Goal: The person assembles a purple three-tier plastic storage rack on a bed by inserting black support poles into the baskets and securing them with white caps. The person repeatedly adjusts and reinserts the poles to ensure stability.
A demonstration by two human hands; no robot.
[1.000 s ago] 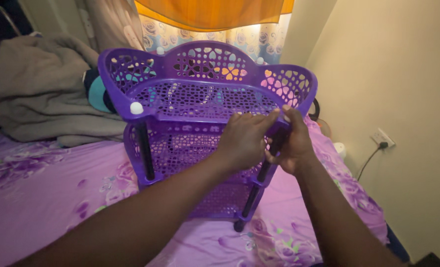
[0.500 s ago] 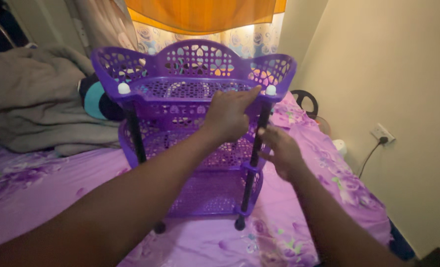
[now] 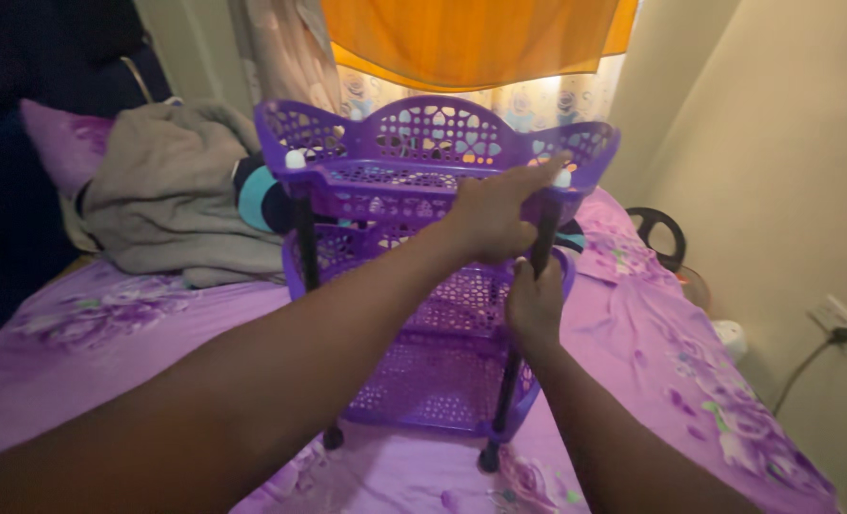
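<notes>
Purple floral bed (image 3: 157, 333) carries an upright purple rack (image 3: 423, 286); left hand (image 3: 495, 214) grips its top tier, right hand (image 3: 535, 305) clasps the front-right black post (image 3: 518, 352).

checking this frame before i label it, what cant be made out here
- Head view: the rack's near right top corner is covered by the left hand.
- Head view: the right hand wraps the black post, hiding the joint beneath it.
- Head view: the room left of the grey blanket is too dark to read.
- Head view: the wall plug is small and dim.

Purple lattice rack (image 3: 414, 205), black posts (image 3: 511, 381) — lilac floral bedsheet (image 3: 119, 333), orange curtain (image 3: 471, 38)
</notes>
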